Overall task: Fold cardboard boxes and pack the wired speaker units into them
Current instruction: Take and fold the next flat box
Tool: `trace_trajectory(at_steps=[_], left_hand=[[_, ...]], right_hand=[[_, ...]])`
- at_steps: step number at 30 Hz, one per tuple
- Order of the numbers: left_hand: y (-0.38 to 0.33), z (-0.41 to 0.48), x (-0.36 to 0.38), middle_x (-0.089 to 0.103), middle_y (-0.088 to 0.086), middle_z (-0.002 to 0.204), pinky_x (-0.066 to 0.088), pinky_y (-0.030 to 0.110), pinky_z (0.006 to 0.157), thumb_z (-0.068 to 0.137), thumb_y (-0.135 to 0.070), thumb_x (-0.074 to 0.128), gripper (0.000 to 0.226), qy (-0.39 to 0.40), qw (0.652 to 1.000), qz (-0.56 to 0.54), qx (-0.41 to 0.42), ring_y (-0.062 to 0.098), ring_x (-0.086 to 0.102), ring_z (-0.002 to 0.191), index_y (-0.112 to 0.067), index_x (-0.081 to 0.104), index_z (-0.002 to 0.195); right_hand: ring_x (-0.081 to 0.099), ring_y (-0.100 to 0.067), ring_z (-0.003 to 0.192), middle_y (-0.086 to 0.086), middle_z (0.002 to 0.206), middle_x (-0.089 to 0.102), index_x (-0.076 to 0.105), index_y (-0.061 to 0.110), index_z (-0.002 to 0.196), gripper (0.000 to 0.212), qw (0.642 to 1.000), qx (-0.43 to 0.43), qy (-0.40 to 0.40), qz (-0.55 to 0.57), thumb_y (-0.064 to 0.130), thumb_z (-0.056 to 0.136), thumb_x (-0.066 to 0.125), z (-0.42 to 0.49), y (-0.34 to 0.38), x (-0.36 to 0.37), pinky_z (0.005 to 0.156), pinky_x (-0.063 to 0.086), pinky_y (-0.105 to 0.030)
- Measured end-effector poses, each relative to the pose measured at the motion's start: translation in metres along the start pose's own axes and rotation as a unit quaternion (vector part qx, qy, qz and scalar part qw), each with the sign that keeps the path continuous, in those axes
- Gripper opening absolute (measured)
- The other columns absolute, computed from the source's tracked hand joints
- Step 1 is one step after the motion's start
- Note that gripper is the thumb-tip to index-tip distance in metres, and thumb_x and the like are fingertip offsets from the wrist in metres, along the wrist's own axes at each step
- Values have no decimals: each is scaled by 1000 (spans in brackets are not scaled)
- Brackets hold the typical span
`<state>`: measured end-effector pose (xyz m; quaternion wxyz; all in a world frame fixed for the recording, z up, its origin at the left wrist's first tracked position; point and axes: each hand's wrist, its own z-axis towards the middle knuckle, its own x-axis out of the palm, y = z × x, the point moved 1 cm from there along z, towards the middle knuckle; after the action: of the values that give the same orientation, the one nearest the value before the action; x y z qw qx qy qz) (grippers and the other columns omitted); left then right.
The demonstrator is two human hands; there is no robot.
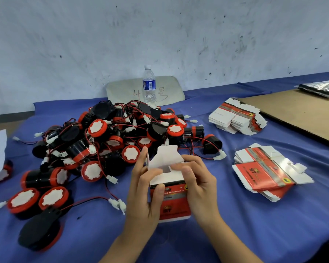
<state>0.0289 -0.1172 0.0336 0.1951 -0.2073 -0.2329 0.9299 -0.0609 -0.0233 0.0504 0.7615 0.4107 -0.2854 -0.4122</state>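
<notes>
red-white box (pixel 171 198) upright, flaps open; speakers (pixel 106 141) heaped.

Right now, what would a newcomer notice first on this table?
The big heap of red-and-black wired speaker units sprawls left and middle on the blue cloth. In front of it, the left hand and right hand hold a half-folded cardboard box, its top flaps open. Two stacks of flat boxes lie to the right.

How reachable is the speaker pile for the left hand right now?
Probably not yet: the left hand grips the box along with the right hand. The speaker pile lies just beyond, unobstructed.
</notes>
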Motion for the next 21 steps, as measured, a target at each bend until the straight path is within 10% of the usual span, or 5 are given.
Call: trace_trajectory(at_steps=[8, 14, 21], left_hand=[[-2, -2, -1, 51, -23, 122, 44, 10, 87, 103, -46, 29, 31, 29, 999, -37, -24, -1, 54, 111, -35, 45, 127], [2, 4, -5, 56, -14, 110, 43, 13, 86, 104, -43, 26, 32, 32, 998, -41, -38, 7, 58, 103, -24, 53, 105], [11, 6, -12, 59, -10, 112, 42, 13, 91, 102, -33, 32, 22, 3, 997, -37, -62, 0, 56, 113, -24, 52, 100]], right_hand=[[66, -15, 77, 1, 93, 71, 75, 13, 71, 33, 988, 104, 24, 114, 24, 85, 47, 3, -4, -7, 63, 49, -23], [62, -18, 83, -8, 99, 67, 54, 44, 129, 58, 959, 145, 117, 215, 11, 82, 53, 8, -12, -9, 68, 51, -25], [65, -20, 97, -1, 115, 69, 76, 19, 94, 19, 949, 194, 185, 165, 28, 81, 65, 5, -8, -4, 72, 55, -32]])
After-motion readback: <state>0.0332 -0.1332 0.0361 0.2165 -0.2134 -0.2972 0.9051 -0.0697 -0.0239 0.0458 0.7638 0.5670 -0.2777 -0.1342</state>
